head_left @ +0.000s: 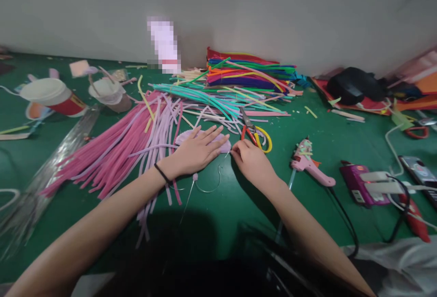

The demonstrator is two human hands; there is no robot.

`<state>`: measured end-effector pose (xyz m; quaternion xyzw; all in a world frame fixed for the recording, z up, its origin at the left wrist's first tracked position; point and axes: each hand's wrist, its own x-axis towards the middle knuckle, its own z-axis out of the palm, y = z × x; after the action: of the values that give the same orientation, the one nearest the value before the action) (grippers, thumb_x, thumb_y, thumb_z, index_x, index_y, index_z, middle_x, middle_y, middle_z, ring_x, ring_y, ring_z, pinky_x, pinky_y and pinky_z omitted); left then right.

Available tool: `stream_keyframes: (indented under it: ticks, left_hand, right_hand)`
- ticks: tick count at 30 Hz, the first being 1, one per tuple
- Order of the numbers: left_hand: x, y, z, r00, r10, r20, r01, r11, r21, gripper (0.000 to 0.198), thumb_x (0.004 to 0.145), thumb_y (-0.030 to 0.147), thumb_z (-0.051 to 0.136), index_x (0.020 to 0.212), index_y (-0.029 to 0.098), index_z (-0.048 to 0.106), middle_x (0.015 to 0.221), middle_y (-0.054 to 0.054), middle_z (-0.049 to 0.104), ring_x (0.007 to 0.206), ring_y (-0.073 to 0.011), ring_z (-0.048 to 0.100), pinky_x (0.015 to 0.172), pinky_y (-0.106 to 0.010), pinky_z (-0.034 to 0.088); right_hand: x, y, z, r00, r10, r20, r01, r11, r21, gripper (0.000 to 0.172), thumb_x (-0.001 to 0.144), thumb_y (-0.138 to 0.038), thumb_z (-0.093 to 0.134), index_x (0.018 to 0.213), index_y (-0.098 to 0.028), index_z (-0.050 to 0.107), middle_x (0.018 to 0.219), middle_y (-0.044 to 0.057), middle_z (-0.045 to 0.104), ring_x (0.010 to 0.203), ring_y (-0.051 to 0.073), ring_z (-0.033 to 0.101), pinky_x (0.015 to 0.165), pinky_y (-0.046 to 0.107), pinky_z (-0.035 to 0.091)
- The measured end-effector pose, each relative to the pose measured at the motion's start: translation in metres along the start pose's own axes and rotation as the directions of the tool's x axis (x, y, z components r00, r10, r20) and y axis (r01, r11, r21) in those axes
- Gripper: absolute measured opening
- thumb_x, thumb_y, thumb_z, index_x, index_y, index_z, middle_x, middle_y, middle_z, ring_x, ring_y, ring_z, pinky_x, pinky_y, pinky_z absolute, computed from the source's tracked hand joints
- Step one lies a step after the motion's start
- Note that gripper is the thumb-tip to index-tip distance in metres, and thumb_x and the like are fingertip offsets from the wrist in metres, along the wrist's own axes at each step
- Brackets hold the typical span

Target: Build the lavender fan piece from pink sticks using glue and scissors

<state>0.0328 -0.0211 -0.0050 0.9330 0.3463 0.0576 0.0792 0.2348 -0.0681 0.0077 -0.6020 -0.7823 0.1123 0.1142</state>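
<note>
My left hand (196,151) lies flat, fingers stretched, pressing a lilac fuzzy piece (182,136) that looks made of pipe cleaners against the table. Most of that piece is hidden beneath the palm. At its right end, the fingertips of my right hand (251,158) are pinched together; what they hold, if anything, is too small to make out. A thin curved wire (218,183) and a straight wire with a small lilac ball (195,177) lie just in front of my left hand. Scissors (251,131) with red and yellow handles rest beyond my right hand.
Pink pipe cleaners (116,151) spread at left beside clear strips (58,169). Turquoise pipe cleaners (198,99) and a multicoloured stack (249,72) lie at the back. Two cups (51,94) stand back left. A pink glue gun (309,165) and a purple power block (363,183) with cables sit right.
</note>
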Motion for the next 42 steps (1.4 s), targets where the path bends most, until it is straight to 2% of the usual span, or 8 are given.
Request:
stream_keyframes:
  ticks: [5, 9, 13, 21, 26, 30, 37, 42]
  left_hand:
    - [0.004, 0.008, 0.001, 0.997, -0.070, -0.034, 0.071, 0.997, 0.023, 0.048, 0.102, 0.038, 0.023, 0.147, 0.028, 0.036, 0.157, -0.007, 0.028, 0.145, -0.0254, 0.025, 0.115, -0.053, 0.013]
    - [0.005, 0.010, 0.003, 0.997, -0.072, -0.030, 0.073, 0.996, 0.045, 0.048, 0.102, 0.036, 0.023, 0.146, 0.026, 0.037, 0.157, -0.008, 0.029, 0.145, -0.0265, 0.024, 0.115, -0.054, 0.013]
    - [0.004, 0.010, 0.004, 0.997, -0.063, -0.045, 0.065, 0.997, 0.051, 0.048, 0.102, 0.037, 0.023, 0.147, 0.027, 0.035, 0.157, -0.008, 0.028, 0.145, -0.0267, 0.024, 0.114, -0.054, 0.014]
    - [0.004, 0.016, 0.010, 0.989, -0.084, -0.118, 0.094, 0.993, 0.076, 0.051, 0.102, 0.036, 0.020, 0.148, 0.022, 0.034, 0.157, -0.010, 0.027, 0.145, -0.0276, 0.024, 0.115, -0.055, 0.012]
    - [0.006, 0.014, 0.012, 0.996, 0.001, -0.085, 0.004, 0.999, 0.052, 0.052, 0.099, 0.030, 0.022, 0.149, 0.018, 0.030, 0.158, -0.007, 0.025, 0.147, -0.0208, 0.019, 0.117, -0.048, 0.009]
    - [0.006, 0.012, 0.012, 0.995, 0.038, -0.090, -0.036, 0.999, 0.019, 0.052, 0.098, 0.033, 0.025, 0.148, 0.021, 0.033, 0.158, -0.005, 0.026, 0.146, -0.0219, 0.019, 0.117, -0.050, 0.007]
    - [0.005, 0.015, 0.012, 0.994, 0.032, -0.102, -0.029, 0.999, 0.032, 0.050, 0.098, 0.034, 0.026, 0.145, 0.020, 0.037, 0.158, -0.007, 0.026, 0.145, -0.0240, 0.023, 0.116, -0.052, 0.010]
    - [0.006, 0.016, 0.012, 0.994, 0.025, -0.111, -0.021, 0.999, 0.031, 0.049, 0.097, 0.034, 0.029, 0.143, 0.020, 0.042, 0.157, -0.007, 0.027, 0.145, -0.0245, 0.024, 0.117, -0.051, 0.010]
  right_hand:
    - [-0.001, 0.001, 0.001, 0.996, -0.071, 0.045, 0.076, 0.988, -0.131, 0.019, 0.095, -0.012, 0.038, 0.099, -0.013, 0.056, 0.101, 0.013, 0.060, 0.080, 0.020, 0.061, 0.068, 0.030, 0.045]
    - [-0.002, -0.006, 0.002, 0.998, -0.021, 0.052, 0.034, 0.965, -0.262, 0.022, 0.096, -0.012, 0.033, 0.103, -0.011, 0.054, 0.105, 0.015, 0.058, 0.068, 0.018, 0.060, 0.054, 0.029, 0.040]
    - [0.000, -0.012, 0.002, 1.000, 0.003, 0.024, 0.004, 0.954, -0.301, 0.025, 0.097, -0.012, 0.030, 0.105, -0.011, 0.054, 0.109, 0.017, 0.056, 0.068, 0.017, 0.060, 0.051, 0.028, 0.037]
    - [0.001, -0.008, 0.004, 1.000, -0.018, 0.001, 0.018, 0.960, -0.280, 0.023, 0.095, -0.008, 0.033, 0.101, -0.012, 0.055, 0.104, 0.013, 0.058, 0.074, 0.018, 0.060, 0.052, 0.028, 0.036]
    - [0.002, -0.006, 0.007, 1.000, -0.024, -0.007, 0.021, 0.962, -0.271, 0.022, 0.091, -0.006, 0.035, 0.100, -0.014, 0.054, 0.102, 0.013, 0.059, 0.076, 0.019, 0.060, 0.051, 0.027, 0.035]
    - [0.001, -0.006, 0.009, 0.999, -0.007, -0.049, -0.003, 0.978, -0.210, 0.021, 0.093, -0.009, 0.033, 0.100, -0.014, 0.052, 0.101, 0.013, 0.061, 0.077, 0.021, 0.061, 0.054, 0.027, 0.038]
    - [0.004, -0.001, 0.013, 0.984, -0.060, -0.169, 0.068, 0.997, 0.041, 0.019, 0.091, -0.008, 0.035, 0.103, -0.017, 0.047, 0.101, 0.012, 0.064, 0.090, 0.022, 0.062, 0.072, 0.030, 0.047]
    - [0.007, -0.010, 0.012, 0.978, -0.086, -0.192, 0.088, 0.996, 0.004, 0.020, 0.090, -0.005, 0.033, 0.096, -0.017, 0.048, 0.093, 0.011, 0.062, 0.088, 0.023, 0.058, 0.077, 0.033, 0.046]
